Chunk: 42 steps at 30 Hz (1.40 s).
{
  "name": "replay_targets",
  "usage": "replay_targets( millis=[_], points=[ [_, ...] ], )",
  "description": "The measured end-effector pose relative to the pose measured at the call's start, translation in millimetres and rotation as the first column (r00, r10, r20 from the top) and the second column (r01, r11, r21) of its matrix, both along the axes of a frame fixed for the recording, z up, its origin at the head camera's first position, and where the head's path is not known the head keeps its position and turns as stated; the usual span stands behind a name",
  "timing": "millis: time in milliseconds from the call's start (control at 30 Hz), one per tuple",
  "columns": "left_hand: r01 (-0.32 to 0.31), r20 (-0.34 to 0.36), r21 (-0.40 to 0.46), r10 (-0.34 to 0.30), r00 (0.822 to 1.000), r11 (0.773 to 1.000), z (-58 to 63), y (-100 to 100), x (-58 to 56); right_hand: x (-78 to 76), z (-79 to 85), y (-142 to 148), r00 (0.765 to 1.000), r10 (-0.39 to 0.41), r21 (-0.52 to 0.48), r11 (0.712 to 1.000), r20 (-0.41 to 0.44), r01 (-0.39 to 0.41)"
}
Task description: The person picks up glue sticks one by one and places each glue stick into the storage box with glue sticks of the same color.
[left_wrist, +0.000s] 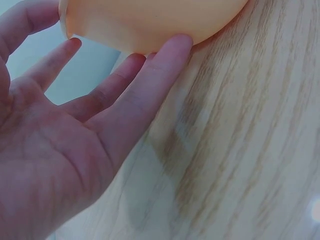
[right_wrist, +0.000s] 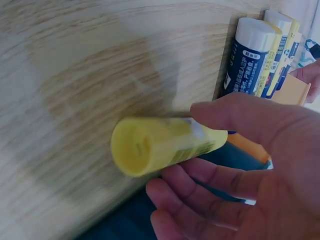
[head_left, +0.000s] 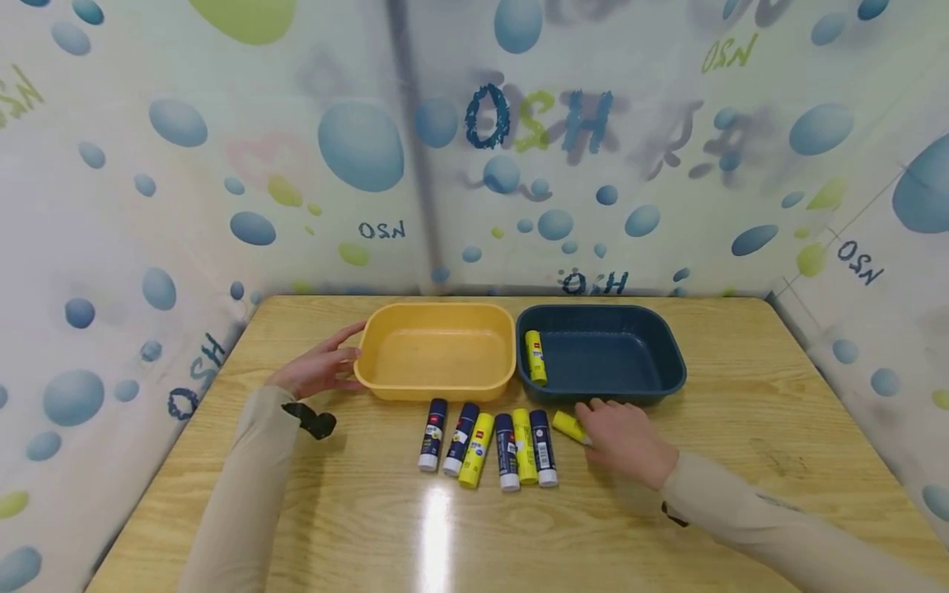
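Observation:
My left hand (head_left: pixel 317 371) rests its extended fingertips against the left side of an orange-yellow plastic basin (head_left: pixel 437 391); the left wrist view shows the fingers (left_wrist: pixel 155 75) along its outer wall. Near the front edge of a dark blue basin (head_left: pixel 600 395), my right hand (head_left: pixel 626 441) pinches a yellow glue stick (right_wrist: pixel 165 145) between thumb and fingers. That stick lies tilted low over the table, partly covered by the hand in the head view. Another yellow glue stick (head_left: pixel 535 358) leans inside the blue basin at its left end.
In front of the basins lies a row of several glue sticks, blue ones with white ends such as the leftmost blue glue stick (head_left: pixel 433 436), and yellow ones such as the middle yellow glue stick (head_left: pixel 476 451). The wooden table (head_left: pixel 356 527) meets a patterned wall covering (head_left: pixel 460 189) behind.

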<state>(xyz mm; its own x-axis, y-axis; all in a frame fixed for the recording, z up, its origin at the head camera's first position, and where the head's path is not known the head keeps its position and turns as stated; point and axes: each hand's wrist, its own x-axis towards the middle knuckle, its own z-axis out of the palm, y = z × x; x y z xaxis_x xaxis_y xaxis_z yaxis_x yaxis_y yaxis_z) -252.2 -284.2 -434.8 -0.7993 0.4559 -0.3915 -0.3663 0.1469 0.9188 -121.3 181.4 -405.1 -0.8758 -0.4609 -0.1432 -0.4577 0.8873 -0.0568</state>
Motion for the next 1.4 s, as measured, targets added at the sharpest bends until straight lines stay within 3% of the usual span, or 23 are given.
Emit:
replay_targets(
  millis=[200, 467, 667, 1400],
  points=[
    [-0.002, 0.011, 0.019, 0.002, 1.000, 1.000, -1.1, 2, 0.6, -3.8, -7.3, -5, 0.994, -0.039, -0.012, 0.999, 0.100, 0.040],
    [-0.004, 0.009, 0.021, 0.004, 1.000, 1.000, -2.6, -1, 0.7, -5.4, -9.3, -6, 0.991, -0.050, -0.070, 0.996, 0.127, 0.059],
    [-0.002, 0.014, 0.032, 0.001, 1.000, 0.999, -3.2, -1, 1.0, -8.9, -9.2, -7, 0.982, -0.070, -0.059, 0.995, 0.177, 0.082],
    [0.012, 0.014, 0.050, -0.013, 1.000, 0.999, -2.9, -2, -0.5, -4.7, 20.1, -4, 0.979, -0.045, -0.077, 0.995, 0.199, 0.062]
  ],
)
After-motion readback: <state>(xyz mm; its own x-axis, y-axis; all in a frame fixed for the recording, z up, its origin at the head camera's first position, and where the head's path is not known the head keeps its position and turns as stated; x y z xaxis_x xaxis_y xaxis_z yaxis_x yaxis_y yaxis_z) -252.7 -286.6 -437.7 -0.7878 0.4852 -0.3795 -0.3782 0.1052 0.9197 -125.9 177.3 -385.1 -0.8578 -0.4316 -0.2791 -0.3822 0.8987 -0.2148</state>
